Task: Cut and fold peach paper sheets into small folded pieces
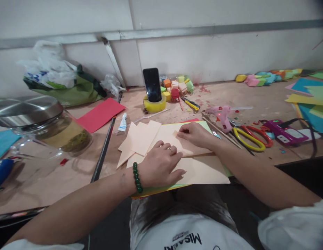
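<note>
My left hand [161, 163], with a green bead bracelet at the wrist, lies palm down on a stack of pale peach paper [203, 170]. Its thumb is spread away from the fingers, and it holds nothing that I can see. At the upper part of the sheets, my right hand [194, 134] has its fingertips pinched together on a small peach paper piece [175, 133]. Several cut peach paper pieces [143, 137] overlap just left of the stack. Green and yellow sheets show beneath the peach ones along the near edge.
A phone [152, 85] leans upright in a yellow tape roll [154, 104]. To the right are a pink glue gun [222, 116], yellow-and-red-handled scissors [250, 139] and a purple device [285, 132]. A glass teapot [46, 128] and red paper [101, 114] are at left.
</note>
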Motion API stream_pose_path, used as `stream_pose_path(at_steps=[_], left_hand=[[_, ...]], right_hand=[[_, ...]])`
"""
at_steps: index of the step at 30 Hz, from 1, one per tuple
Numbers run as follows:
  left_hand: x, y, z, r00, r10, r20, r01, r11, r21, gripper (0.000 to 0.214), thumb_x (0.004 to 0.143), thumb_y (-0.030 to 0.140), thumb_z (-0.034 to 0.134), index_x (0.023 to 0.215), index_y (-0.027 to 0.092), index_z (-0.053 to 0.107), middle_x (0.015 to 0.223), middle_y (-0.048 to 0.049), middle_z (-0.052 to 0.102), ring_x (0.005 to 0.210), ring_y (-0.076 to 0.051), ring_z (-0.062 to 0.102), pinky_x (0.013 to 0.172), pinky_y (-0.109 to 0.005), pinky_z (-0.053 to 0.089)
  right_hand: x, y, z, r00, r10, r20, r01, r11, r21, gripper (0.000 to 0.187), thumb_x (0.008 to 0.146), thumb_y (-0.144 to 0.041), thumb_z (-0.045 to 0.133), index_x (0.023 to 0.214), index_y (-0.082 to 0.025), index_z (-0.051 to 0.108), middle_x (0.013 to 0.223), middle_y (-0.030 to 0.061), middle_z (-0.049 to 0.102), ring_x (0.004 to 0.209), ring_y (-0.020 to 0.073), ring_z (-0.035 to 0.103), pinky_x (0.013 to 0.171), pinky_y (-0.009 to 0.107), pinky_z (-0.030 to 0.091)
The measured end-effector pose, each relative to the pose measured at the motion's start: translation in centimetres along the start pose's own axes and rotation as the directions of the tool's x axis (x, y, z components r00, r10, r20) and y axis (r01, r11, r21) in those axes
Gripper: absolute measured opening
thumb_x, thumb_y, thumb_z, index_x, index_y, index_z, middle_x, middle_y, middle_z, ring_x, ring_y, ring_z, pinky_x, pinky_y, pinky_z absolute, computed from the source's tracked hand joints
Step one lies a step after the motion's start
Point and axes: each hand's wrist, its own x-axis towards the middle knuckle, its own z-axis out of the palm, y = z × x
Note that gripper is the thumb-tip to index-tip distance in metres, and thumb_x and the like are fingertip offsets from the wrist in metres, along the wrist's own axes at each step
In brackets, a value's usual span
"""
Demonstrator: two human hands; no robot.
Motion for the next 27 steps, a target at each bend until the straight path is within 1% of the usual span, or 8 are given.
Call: stream_pose_path(at_steps=[9, 12, 13, 14, 17, 20, 24, 27], left_hand=[[-0.4, 0.1, -0.5, 0.999, 0.022, 0.027, -0.022, 1.0, -0.012, 0.033, 0.089, 0.045, 0.055, 0.083, 0.015, 0.067, 0.09, -0.0085, 0.07, 0.089, -0.026, 0.061, 0.098, -0.049, 0.034], [-0.5, 0.0, -0.6, 0.999, 0.011, 0.036, -0.009, 0.999, -0.043, 0.027, 0.086, 0.04, 0.057, 0.083, 0.016, 0.068, 0.092, -0.0079, 0.07, 0.089, -0.025, 0.061, 0.099, -0.051, 0.034], [-0.4, 0.0, -0.7, 0.999, 0.01, 0.035, -0.008, 0.999, -0.051, 0.024, 0.086, 0.037, 0.057, 0.083, 0.016, 0.068, 0.092, -0.0075, 0.07, 0.088, -0.025, 0.061, 0.099, -0.052, 0.035], [-0.4, 0.0, -0.7, 0.999, 0.009, 0.036, -0.007, 0.998, -0.056, 0.022, 0.084, 0.034, 0.056, 0.081, 0.016, 0.068, 0.09, -0.007, 0.07, 0.087, -0.025, 0.061, 0.099, -0.052, 0.034], [-0.3, 0.0, -0.8, 0.999, 0.003, 0.041, -0.001, 0.998, -0.058, 0.017, 0.081, 0.028, 0.056, 0.075, 0.016, 0.067, 0.085, -0.0061, 0.069, 0.084, -0.023, 0.06, 0.102, -0.052, 0.034], [-0.2, 0.1, -0.9, 0.999, 0.002, 0.053, 0.0, 0.999, -0.053, 0.016, 0.079, 0.027, 0.057, 0.074, 0.015, 0.067, 0.083, -0.0065, 0.068, 0.083, -0.023, 0.06, 0.103, -0.052, 0.035], [-0.2, 0.2, -1.0, 0.998, 0.005, 0.059, -0.002, 0.999, -0.046, 0.016, 0.078, 0.026, 0.056, 0.074, 0.015, 0.066, 0.083, -0.007, 0.068, 0.083, -0.024, 0.06, 0.106, -0.054, 0.033], [-0.2, 0.2, -1.0, 0.999, 0.013, 0.053, -0.011, 0.999, -0.043, 0.019, 0.081, 0.03, 0.055, 0.074, 0.016, 0.065, 0.083, -0.0071, 0.068, 0.083, -0.024, 0.06, 0.106, -0.055, 0.033]], right_hand=[[0.0, 0.0, -0.1, 1.0, -0.008, -0.005, 0.008, 0.999, -0.05, 0.019, 0.086, -0.029, 0.059, 0.075, -0.016, 0.069, 0.072, 0.0026, 0.068, 0.066, 0.0146, 0.055, 0.059, 0.027, 0.035], [-1.6, -1.0, -1.1, 0.983, -0.154, -0.096, 0.129, 0.966, -0.226, 0.014, 0.086, -0.021, 0.059, 0.09, -0.018, 0.072, 0.086, 0.0055, 0.073, 0.076, 0.0177, 0.058, 0.07, 0.03, 0.042], [-2.4, -1.5, -1.5, 0.952, -0.295, -0.082, 0.257, 0.915, -0.31, 0.017, 0.087, -0.017, 0.057, 0.094, -0.018, 0.072, 0.095, 0.0071, 0.074, 0.086, 0.0197, 0.059, 0.081, 0.034, 0.043], [-3.3, -2.0, -1.7, 0.906, -0.423, 0.001, 0.392, 0.84, -0.375, 0.019, 0.086, -0.012, 0.055, 0.091, -0.019, 0.073, 0.099, 0.0068, 0.074, 0.094, 0.0214, 0.059, 0.091, 0.038, 0.041], [-5.7, -3.2, -1.6, 0.79, -0.562, 0.244, 0.602, 0.635, -0.485, 0.019, 0.085, -0.009, 0.059, 0.077, -0.021, 0.07, 0.084, 0.0027, 0.073, 0.093, 0.0217, 0.057, 0.107, 0.048, 0.029], [-6.9, -3.6, -0.7, 0.731, -0.596, 0.33, 0.664, 0.515, -0.542, 0.016, 0.087, -0.012, 0.06, 0.076, -0.02, 0.069, 0.079, 0.0025, 0.071, 0.088, 0.0207, 0.056, 0.109, 0.047, 0.027], [-7.0, -3.2, 0.0, 0.714, -0.646, 0.269, 0.644, 0.457, -0.614, 0.015, 0.09, -0.015, 0.059, 0.079, -0.017, 0.069, 0.077, 0.0047, 0.07, 0.08, 0.0204, 0.055, 0.1, 0.041, 0.038], [-7.1, -2.7, 0.1, 0.678, -0.689, 0.257, 0.656, 0.408, -0.635, 0.017, 0.09, -0.013, 0.058, 0.077, -0.016, 0.069, 0.076, 0.0065, 0.069, 0.079, 0.0211, 0.055, 0.093, 0.041, 0.042]])
